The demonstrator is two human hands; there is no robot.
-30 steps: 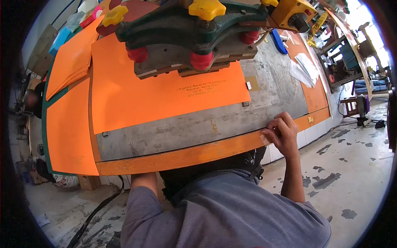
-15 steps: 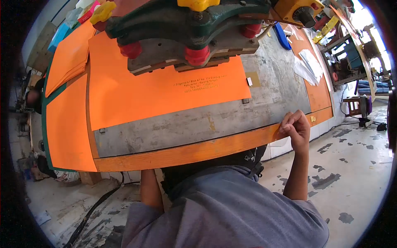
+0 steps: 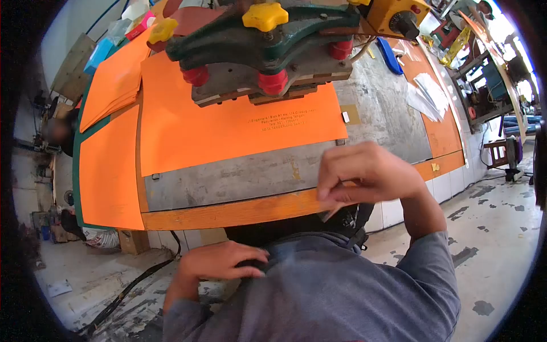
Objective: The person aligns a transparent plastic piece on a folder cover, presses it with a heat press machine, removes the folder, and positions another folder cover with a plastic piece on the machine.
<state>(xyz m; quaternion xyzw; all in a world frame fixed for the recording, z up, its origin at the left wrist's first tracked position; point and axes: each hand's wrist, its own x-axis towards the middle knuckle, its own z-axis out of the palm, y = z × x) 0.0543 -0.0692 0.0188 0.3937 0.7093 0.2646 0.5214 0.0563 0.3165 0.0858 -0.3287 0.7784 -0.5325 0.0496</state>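
Note:
My right hand (image 3: 370, 174) is raised just over the front wooden edge, fingers curled into a pinch. A small dark tip shows below the fingertips, blurred, and I cannot make out what it is. My left hand (image 3: 225, 261) hovers in front of my shirt, below the table, thumb and fingers apart with nothing seen between them. On the grey metal bed (image 3: 245, 179) lies an orange sheet (image 3: 199, 139) with several lines of dark print near its right end. Above it hangs the green press head (image 3: 228, 48) with yellow knobs and red nuts, covering the sheet's back part.
Orange sheets (image 3: 111, 171) lie at the left, with a stack (image 3: 114, 85) behind. A yellow control box (image 3: 396, 20) with a black knob adjoins the press. A blue-handled tool (image 3: 390, 57) and white papers (image 3: 428, 97) lie right. A wooden rail (image 3: 228, 215) borders the front.
My right hand has left the wooden rail and moved left, closer to the camera. My left hand has come out from under the table. The view has shifted slightly; the orange sheet stays put.

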